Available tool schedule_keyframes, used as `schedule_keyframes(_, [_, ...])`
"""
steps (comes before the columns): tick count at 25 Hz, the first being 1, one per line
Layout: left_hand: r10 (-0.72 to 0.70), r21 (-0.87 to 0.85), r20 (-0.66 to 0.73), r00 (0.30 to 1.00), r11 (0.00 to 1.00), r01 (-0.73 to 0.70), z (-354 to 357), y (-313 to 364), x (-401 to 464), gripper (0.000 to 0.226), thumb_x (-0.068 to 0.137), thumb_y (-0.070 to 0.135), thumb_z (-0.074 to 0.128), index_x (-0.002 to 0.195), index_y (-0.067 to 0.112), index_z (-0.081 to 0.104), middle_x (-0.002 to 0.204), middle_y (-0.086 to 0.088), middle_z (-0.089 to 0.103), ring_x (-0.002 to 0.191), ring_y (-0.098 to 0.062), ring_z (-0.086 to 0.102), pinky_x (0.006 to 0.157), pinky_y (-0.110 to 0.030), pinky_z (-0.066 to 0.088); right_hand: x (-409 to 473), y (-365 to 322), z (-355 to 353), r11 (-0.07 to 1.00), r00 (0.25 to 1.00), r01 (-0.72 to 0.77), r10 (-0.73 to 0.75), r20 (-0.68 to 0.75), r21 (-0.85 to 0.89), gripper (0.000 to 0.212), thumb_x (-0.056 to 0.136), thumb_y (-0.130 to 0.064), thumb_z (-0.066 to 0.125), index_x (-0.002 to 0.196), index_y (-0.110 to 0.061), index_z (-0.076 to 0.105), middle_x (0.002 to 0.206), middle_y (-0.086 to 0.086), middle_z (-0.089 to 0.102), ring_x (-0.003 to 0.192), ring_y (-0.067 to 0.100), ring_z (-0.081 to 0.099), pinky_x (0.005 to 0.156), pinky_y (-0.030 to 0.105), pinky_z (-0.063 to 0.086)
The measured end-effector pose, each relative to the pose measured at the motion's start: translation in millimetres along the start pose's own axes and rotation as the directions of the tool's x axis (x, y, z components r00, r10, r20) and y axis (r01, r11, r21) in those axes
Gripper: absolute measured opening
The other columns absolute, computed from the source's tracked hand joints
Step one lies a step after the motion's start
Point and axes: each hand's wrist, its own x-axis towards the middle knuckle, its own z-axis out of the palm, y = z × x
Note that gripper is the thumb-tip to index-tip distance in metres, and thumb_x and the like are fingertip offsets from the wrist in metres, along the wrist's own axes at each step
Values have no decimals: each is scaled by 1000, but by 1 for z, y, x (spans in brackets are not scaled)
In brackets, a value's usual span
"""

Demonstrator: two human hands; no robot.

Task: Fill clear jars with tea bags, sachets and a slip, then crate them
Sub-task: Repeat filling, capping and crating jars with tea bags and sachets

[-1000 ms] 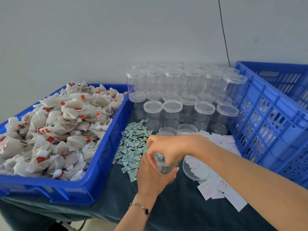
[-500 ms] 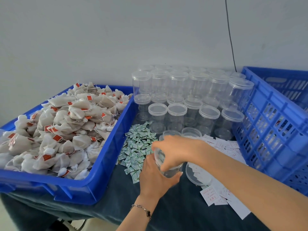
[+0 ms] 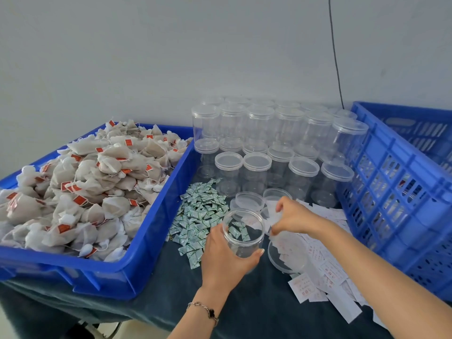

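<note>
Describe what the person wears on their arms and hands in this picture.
Both forearms are bare, with no sleeves or gloves in view. The left hand has a thin chain bracelet with a dark charm at the wrist. The right hand shows no jewellery.

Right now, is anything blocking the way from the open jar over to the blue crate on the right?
Nothing solid does. The open jar is held by the left hand; toward the blue crate lie only a loose lid and flat paper slips.

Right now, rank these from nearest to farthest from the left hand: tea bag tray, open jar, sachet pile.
1. Open jar: held in the left hand.
2. Sachet pile: just left, on the cloth.
3. Tea bag tray: farther left.
</note>
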Motion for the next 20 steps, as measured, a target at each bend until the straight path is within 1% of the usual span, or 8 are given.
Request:
schedule_keyframes(2, [-20, -55, -45, 999, 998, 17, -5, -1, 0, 101, 47, 72, 71, 129, 22, 40, 116, 17, 45, 112, -9, 51, 87, -23, 46, 11, 0, 4, 969, 989, 2, 34, -141, 246, 72, 72, -19, 78, 128, -19, 34, 137, 9, 35, 108, 19, 48, 79, 26, 41])
schedule_keyframes(3, [-26, -64, -103, 994, 998, 19, -9, -2, 1, 102, 47, 71, 72, 130, 22, 40, 120, 15, 47, 114, -9, 50, 89, -22, 45, 16, -1, 7, 960, 984, -26, 73, -161, 279, 85, 74, -23, 77, 141, -22, 24, 150, 12, 19, 127, 28, 38, 93, 31, 39])
schedule_keyframes(5, [-61, -83, -227, 972, 996, 43, -20, -6, 6, 105, 47, 70, 72, 135, 23, 39, 127, 11, 48, 119, -9, 46, 91, -22, 41, 21, -2, 15, 987, 981, -142, 151, -119, 79, 96, 80, -32, 73, 150, -29, 8, 157, 13, -7, 140, 41, 16, 109, 45, 29])
schedule_keyframes(7, [-94, -98, -304, 948, 993, 67, -32, -14, 14, 107, 48, 69, 74, 137, 23, 37, 132, 9, 47, 123, -11, 45, 93, -26, 41, 19, -13, 21, 982, 981, -151, 133, -144, -117, 75, 85, -27, 64, 147, -23, 21, 156, 13, 2, 136, 41, 22, 105, 46, 37])
schedule_keyframes(10, [-101, -70, -367, 925, 994, 81, -42, -28, 21, 105, 51, 62, 81, 137, 21, 37, 133, 5, 48, 123, -15, 47, 93, -30, 45, 8, -49, 28, 984, 969, 80, -115, -221, -161, 48, 89, -14, 51, 136, -16, 43, 148, 9, 26, 128, 31, 37, 99, 39, 42])
schedule_keyframes(14, [-174, -137, -374, 911, 982, 131, -56, -42, 25, 105, 51, 64, 77, 137, 24, 32, 134, 6, 47, 123, -15, 48, 92, -25, 42, -13, -112, 38, 900, 886, 372, -417, -201, -226, 40, 90, -4, 44, 126, -19, 56, 141, 2, 41, 115, 21, 51, 90, 34, 44])
schedule_keyframes(17, [-183, -193, -341, 922, 974, 122, -65, -52, 21, 104, 54, 61, 77, 139, 30, 25, 136, 11, 44, 125, -12, 47, 94, -22, 41, -25, -154, 47, 838, 830, 499, -535, -155, -222, 36, 91, -5, 46, 121, -19, 60, 132, 3, 50, 89, 16, 52, 73, 28, 39])
schedule_keyframes(20, [-165, -236, -310, 936, 967, 92, -70, -56, 19, 100, 56, 57, 78, 139, 32, 27, 133, 16, 46, 123, -7, 49, 98, -25, 46, -31, -192, 60, 777, 782, 584, -616, -94, -234, 33, 92, -7, 44, 118, -19, 61, 124, 3, 57, 94, 17, 55, 76, 29, 43])
